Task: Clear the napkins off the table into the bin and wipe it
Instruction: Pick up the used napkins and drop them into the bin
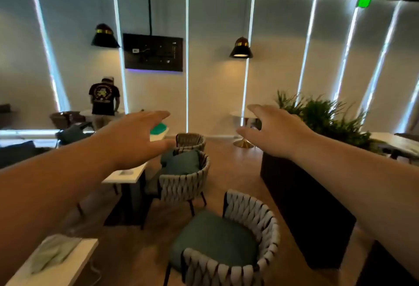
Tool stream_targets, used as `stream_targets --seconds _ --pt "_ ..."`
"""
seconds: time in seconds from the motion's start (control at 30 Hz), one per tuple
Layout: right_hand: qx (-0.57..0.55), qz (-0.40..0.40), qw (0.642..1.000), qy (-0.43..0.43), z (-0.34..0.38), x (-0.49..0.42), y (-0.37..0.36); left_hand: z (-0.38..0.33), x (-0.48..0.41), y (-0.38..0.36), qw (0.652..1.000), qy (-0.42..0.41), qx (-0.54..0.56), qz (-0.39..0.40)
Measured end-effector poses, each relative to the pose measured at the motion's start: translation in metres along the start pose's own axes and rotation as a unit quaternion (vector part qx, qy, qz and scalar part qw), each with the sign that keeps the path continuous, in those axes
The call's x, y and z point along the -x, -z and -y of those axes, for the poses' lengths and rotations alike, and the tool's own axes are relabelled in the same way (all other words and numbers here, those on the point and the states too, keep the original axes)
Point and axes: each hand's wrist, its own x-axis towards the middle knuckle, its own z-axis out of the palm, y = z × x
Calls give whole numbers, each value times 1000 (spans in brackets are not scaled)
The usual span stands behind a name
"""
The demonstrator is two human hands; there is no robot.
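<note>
Both my arms stretch forward at chest height over the room. My left hand (136, 137) is spread with straight fingers and holds nothing. My right hand (273, 130) is also spread, thumb apart, empty. A white table (81, 254) sits at the bottom left with a crumpled pale napkin (53, 254) on it. A second white table (127, 175) stands further off, below my left hand, with a small napkin (125, 173) on top. A green and white object (159, 131) shows just past my left fingers; what it is I cannot tell.
Woven chairs with teal cushions (223, 247) (183, 176) line the tables' right side. A dark planter box (303, 206) with green plants stands to the right. Wooden floor runs between them. A person (103, 101) in a dark shirt stands at the far left wall.
</note>
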Motion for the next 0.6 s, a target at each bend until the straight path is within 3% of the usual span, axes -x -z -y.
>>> stream_targets --seconds 0.6 --pt "-12 220 962 160 136 114 -131 75 222 -32 987 138 -21 78"
